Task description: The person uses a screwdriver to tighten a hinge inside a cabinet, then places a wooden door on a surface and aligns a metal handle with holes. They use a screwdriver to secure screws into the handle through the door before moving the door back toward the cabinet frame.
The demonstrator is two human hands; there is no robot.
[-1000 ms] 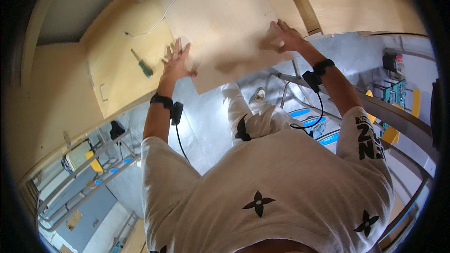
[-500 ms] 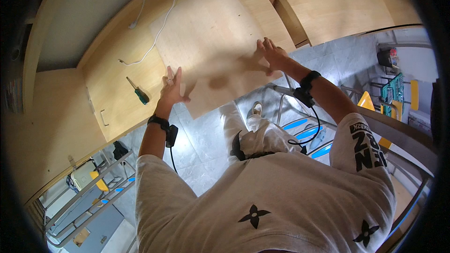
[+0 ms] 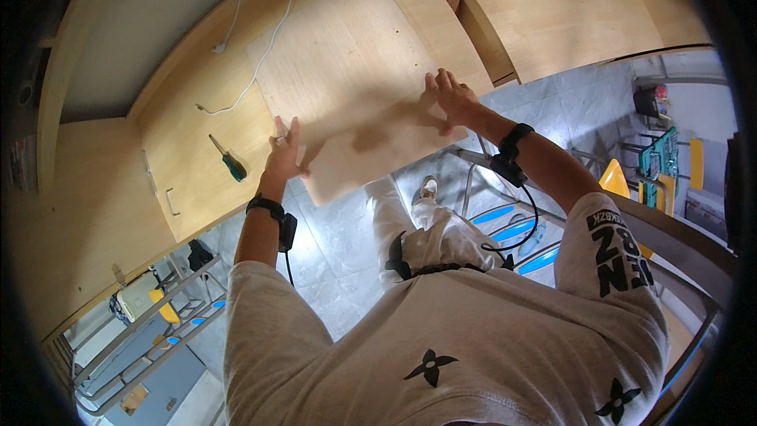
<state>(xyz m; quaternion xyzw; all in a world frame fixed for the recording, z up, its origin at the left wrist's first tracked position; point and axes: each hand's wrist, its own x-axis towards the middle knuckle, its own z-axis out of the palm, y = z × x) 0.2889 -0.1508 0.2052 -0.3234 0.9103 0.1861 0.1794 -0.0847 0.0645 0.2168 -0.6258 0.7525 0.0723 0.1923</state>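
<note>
A pale, thin rectangular sheet (image 3: 347,55), which looks like wood, lies on the light wooden desk (image 3: 185,166). Its near end juts past the desk's front edge. At its near left side my left hand (image 3: 282,156) rests with fingers stretched forward and the thumb spread inward. Across from it, my right hand (image 3: 456,101) lies by the near right side, fingers apart and thumb pointing down. Neither hand is wrapped round anything. Left of my left hand lies a screwdriver (image 3: 233,166) with a dark green handle, its shaft pointing away from me.
A white cable (image 3: 256,72) runs over the desk and overlaps the sheet's left side. A small metal handle (image 3: 172,202) sits near the desk's left front. Metal-framed chairs with blue parts (image 3: 516,230) stand close on the right. Black bands circle both wrists, with cables hanging down.
The whole view has shifted slightly. Both hands keep their spread pose at the sheet's two sides, and the screwdriver and cable stay in place on the desk.
</note>
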